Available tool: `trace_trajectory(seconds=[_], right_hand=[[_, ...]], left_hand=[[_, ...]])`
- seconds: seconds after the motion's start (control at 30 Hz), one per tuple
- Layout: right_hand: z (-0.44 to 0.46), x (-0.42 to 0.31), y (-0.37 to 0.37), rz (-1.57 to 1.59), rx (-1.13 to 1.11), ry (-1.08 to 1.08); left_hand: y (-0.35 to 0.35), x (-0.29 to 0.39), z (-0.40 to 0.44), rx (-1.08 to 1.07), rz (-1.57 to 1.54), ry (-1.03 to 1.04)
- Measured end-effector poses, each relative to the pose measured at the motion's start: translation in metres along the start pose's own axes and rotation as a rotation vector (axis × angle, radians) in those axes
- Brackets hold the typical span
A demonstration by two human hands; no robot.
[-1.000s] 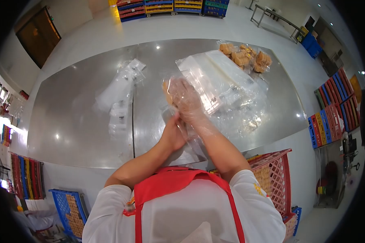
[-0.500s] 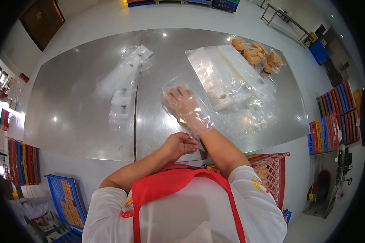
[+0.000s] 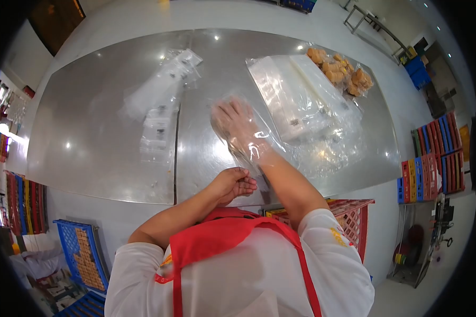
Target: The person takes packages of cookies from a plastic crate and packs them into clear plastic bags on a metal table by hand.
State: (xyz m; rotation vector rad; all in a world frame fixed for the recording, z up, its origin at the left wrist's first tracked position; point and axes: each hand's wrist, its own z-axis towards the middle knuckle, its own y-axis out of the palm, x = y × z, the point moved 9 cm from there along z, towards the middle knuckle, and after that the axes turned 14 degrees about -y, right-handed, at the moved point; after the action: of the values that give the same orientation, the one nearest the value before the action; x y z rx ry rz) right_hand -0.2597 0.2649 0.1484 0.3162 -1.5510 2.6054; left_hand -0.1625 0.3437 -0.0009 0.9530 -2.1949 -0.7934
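My right hand is inside a clear plastic bag, fingers stretched forward and slightly apart, palm down above the steel table. The bag reaches back to my wrist. Close behind that wrist, my left hand is closed, thumb and fingers pinched at the bag's open edge. A stack of larger clear bags lies to the right of my right hand. Farther left is a fanned row of small clear packets with dark printing.
Bagged brown baked pieces lie at the table's far right. Under the near edge stands a red crate. On the left floor, a blue crate holds light-brown pieces. Stacked crates stand at the right.
The view has shifted slightly. My right hand stays inside the bag, its fingers now blurred by a small motion. My left hand keeps its closed pose by the wrist.
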Motion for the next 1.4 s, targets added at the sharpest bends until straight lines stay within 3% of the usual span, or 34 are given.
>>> trace_trajectory(seconds=[0.13,0.23,0.27,0.3,0.4,0.43,0.47,0.53,0.6,0.67,0.77,0.87,1.0,1.13,1.27,1.33,1.4], right_hand=[[-0.044,-0.011,-0.002,0.253,0.133,0.066],[-0.054,-0.001,0.015,0.278,-0.109,0.162],[-0.052,0.002,0.019,0.127,-0.135,0.120],[-0.059,0.003,0.028,0.095,-0.075,0.111],[-0.082,0.011,0.019,0.430,0.049,0.229],[-0.105,-0.002,0.035,0.244,0.009,0.193],[-0.120,-0.016,0.005,0.185,0.075,0.173],[-0.167,-0.031,0.004,0.416,-0.371,0.276],[-0.234,-0.040,-0.045,0.385,-0.152,0.461],[-0.302,-0.051,-0.090,0.321,-0.081,0.738],[-0.409,-0.087,-0.117,0.367,0.078,1.177],[-0.490,-0.154,-0.139,0.070,0.130,1.594],[-0.533,-0.260,-0.143,0.122,0.260,1.865],[-0.557,-0.337,-0.162,-0.029,0.174,2.003],[-0.617,-0.389,-0.188,-0.229,0.314,2.121],[-0.667,-0.407,-0.208,-0.286,0.399,2.187],[-0.729,-0.418,-0.240,-0.422,0.308,2.210]], left_hand=[[-0.004,0.002,0.001,-0.047,0.006,-0.008],[0.004,-0.001,-0.005,-0.012,0.111,-0.062],[0.005,0.000,-0.006,-0.002,0.169,-0.093],[0.006,-0.001,-0.008,0.008,0.233,-0.132],[0.011,0.001,-0.026,0.030,0.549,-0.148],[0.007,-0.001,-0.032,0.038,0.631,-0.169],[0.002,0.001,-0.040,0.061,0.684,-0.178],[0.003,0.012,-0.063,0.116,0.704,-0.155],[-0.007,0.025,-0.074,0.147,0.602,-0.089],[-0.025,0.035,-0.075,0.138,0.479,-0.050],[-0.023,0.033,-0.065,0.087,0.484,-0.120],[0.004,0.017,-0.046,0.079,0.856,-0.302],[0.053,-0.028,-0.025,-0.110,1.171,-0.455],[0.116,-0.089,-0.015,-0.245,1.363,-0.525],[0.173,-0.171,0.022,-0.378,1.560,-0.513],[0.206,-0.224,0.050,-0.475,1.737,-0.406],[0.249,-0.290,0.067,-0.547,1.860,-0.352]])
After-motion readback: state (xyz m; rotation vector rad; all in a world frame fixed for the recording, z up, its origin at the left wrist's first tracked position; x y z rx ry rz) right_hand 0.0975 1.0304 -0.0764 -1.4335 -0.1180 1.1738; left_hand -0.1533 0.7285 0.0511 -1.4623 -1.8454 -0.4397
